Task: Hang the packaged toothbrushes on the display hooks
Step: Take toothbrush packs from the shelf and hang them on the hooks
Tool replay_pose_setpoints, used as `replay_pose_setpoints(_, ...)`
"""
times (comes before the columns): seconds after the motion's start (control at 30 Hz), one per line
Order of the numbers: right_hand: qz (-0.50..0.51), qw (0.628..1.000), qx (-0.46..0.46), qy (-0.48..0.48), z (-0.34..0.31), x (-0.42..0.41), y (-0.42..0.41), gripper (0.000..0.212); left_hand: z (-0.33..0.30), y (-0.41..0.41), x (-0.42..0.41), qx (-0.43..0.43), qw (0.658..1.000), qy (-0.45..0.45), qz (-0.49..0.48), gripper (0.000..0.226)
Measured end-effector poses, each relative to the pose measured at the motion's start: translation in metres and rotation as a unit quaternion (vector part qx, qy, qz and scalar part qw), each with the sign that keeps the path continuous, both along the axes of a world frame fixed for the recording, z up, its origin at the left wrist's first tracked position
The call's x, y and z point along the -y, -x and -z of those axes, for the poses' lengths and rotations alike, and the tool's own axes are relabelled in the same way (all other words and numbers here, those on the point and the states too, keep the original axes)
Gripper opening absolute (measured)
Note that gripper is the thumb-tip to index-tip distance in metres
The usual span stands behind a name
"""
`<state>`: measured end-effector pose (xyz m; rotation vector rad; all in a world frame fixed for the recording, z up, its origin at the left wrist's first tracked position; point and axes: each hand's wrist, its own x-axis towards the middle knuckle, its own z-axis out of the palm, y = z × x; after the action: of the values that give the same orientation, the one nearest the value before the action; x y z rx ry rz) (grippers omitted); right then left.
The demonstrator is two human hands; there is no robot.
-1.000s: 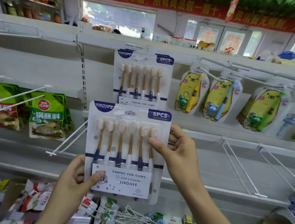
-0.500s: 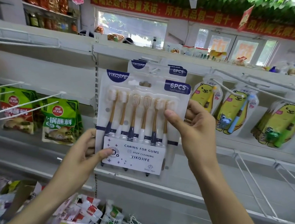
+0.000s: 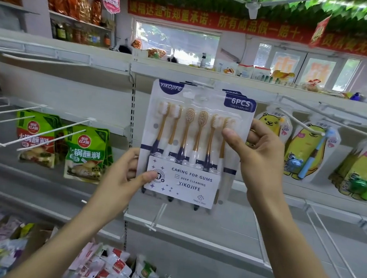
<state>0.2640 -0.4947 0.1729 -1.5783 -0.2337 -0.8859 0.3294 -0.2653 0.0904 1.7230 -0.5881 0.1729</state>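
Observation:
A white blister pack of several toothbrushes (image 3: 191, 139), labelled YIKOJIFE 6PCS, is held upright against the shelf back at hook height. My left hand (image 3: 125, 178) pinches its lower left corner, thumb on the label. My right hand (image 3: 256, 151) grips its right edge, thumb over the brush heads. Its top hang hole sits at the display hook (image 3: 203, 84). Behind it, an identical hanging pack (image 3: 234, 93) shows only along the right edge.
Yellow bear-shaped children's toothbrush packs (image 3: 304, 150) hang on hooks to the right. Green sauce pouches (image 3: 85, 152) hang at left behind bare white hooks (image 3: 41, 131). A bare hook (image 3: 156, 218) juts out below the pack. Loose packets and spare hooks (image 3: 117, 268) lie at the bottom.
Both hands have raised the pack from the lower shelf level up to the top hook, so it now covers the pack hanging there.

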Motion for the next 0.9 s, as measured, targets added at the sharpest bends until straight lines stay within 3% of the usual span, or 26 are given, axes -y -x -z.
replay_pose_setpoints(0.43, 0.08, 0.994, -0.056, 0.04, 0.005, 0.038, -0.064, 0.031, 0.011, -0.066, 0.048, -0.002, 1.0, -0.023, 0.0, 0.026)
replay_pose_setpoints(0.77, 0.122, 0.986, -0.104, 0.048, 0.003, 0.052, -0.089, 0.019, 0.016, -0.102, 0.066, 0.009, 1.0, -0.03, -0.002, 0.031)
replay_pose_setpoints(0.9, 0.156, 0.978, -0.125, 0.058, 0.002, 0.053, -0.09, 0.029, 0.02, -0.103, 0.064, 0.002, 0.999, -0.032, 0.0, 0.029)
